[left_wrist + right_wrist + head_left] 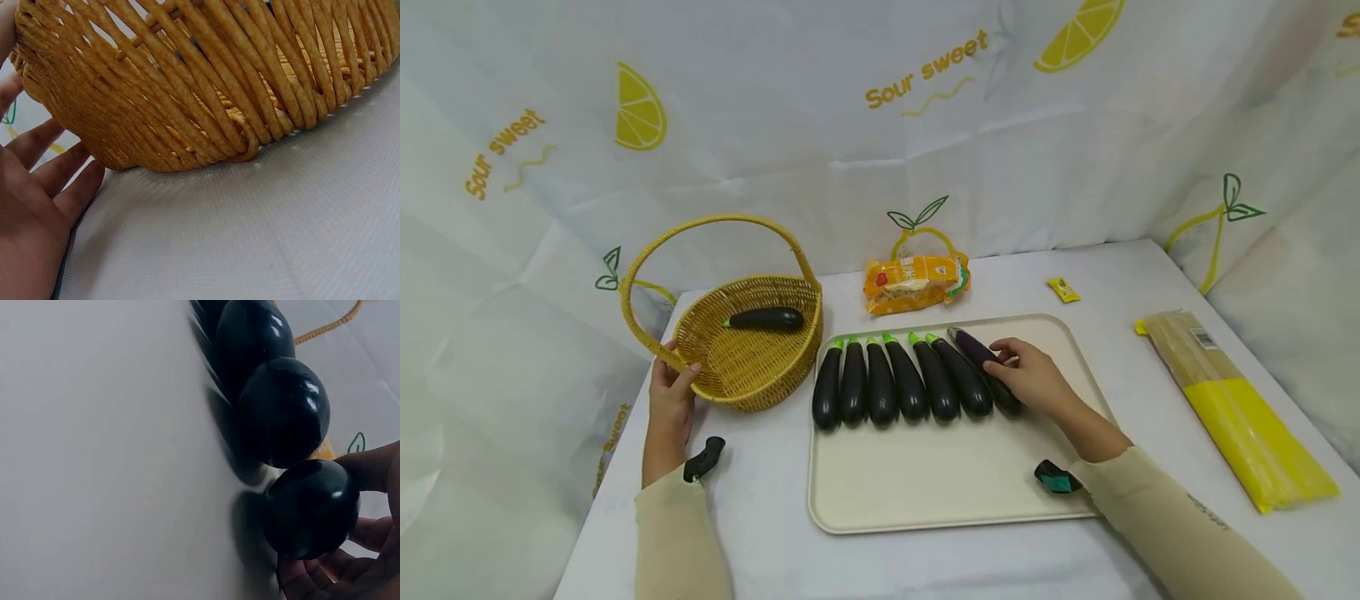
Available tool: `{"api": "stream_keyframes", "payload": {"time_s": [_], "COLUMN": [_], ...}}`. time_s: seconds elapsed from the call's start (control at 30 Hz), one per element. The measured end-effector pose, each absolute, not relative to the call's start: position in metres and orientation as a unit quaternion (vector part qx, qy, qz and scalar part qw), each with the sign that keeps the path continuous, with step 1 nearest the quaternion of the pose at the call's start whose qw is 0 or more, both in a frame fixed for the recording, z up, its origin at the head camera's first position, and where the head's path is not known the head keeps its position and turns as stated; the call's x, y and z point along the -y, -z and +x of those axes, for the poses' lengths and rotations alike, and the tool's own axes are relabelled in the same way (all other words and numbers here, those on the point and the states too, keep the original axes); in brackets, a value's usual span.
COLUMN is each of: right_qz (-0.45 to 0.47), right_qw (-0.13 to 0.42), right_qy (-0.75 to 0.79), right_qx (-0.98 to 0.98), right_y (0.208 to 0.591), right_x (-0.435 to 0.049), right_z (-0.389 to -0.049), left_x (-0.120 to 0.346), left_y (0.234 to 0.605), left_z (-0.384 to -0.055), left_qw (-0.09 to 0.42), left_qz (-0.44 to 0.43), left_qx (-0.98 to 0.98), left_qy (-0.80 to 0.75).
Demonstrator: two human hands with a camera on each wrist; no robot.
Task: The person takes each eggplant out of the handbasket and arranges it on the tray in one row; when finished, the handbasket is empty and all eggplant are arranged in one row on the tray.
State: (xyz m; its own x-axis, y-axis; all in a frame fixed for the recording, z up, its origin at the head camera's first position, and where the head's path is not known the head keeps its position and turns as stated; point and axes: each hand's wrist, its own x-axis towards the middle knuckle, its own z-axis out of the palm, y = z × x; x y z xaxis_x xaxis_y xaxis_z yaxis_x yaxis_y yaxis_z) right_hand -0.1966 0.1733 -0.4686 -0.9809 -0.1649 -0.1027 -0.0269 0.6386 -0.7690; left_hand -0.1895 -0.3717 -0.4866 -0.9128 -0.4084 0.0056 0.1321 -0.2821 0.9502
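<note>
At the left, my left hand [672, 400] holds the rim of a woven basket [786, 379], thumb over the edge and fingers against the outer side. One dark eggplant [771, 318] lies inside the basket. On a cream tray [925, 483], several glossy eggplants [882, 387] lie side by side, green stem ends pointing away from me. My right hand [1033, 379] grips the rightmost eggplant [973, 350], whose stem end looks browner. In the right wrist view, thumb and fingers wrap the side of this eggplant [309, 512], its rounded end close over the tray.
Behind the tray lies an orange food packet [913, 285], with a small yellow sachet [1063, 290] to its right. A long yellow-and-clear pack of noodles [1240, 408] rests at the table's right side. The basket's tall handle [722, 219] arches above it.
</note>
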Motion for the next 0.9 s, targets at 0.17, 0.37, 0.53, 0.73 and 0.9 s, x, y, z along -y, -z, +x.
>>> {"api": "stream_keyframes", "payload": {"time_s": [0.17, 0.37, 0.53, 0.73, 0.9], "right_qz": [-0.059, -0.058, -0.062, -0.073, -0.089], "right_qw": [0.086, 0.089, 0.089, 0.076, 0.062], "right_qy": [0.398, 0.390, 0.386, 0.369, 0.356], "right_qx": [-0.912, -0.915, -0.916, -0.923, -0.928], "right_y": [0.470, 0.470, 0.466, 0.456, 0.445], "right_x": [-0.171, -0.173, -0.176, -0.175, -0.161], "right_z": [-0.198, -0.195, -0.197, -0.210, -0.225], "left_x": [0.371, 0.371, 0.370, 0.371, 0.371], "left_y": [0.487, 0.485, 0.484, 0.484, 0.486], "left_z": [-0.189, -0.190, -0.189, -0.189, -0.190], "left_qw": [0.168, 0.165, 0.166, 0.167, 0.166], "left_qz": [0.129, 0.131, 0.136, 0.134, 0.129], "left_qx": [0.573, 0.574, 0.579, 0.574, 0.573], "left_qy": [0.791, 0.791, 0.786, 0.791, 0.792]}}
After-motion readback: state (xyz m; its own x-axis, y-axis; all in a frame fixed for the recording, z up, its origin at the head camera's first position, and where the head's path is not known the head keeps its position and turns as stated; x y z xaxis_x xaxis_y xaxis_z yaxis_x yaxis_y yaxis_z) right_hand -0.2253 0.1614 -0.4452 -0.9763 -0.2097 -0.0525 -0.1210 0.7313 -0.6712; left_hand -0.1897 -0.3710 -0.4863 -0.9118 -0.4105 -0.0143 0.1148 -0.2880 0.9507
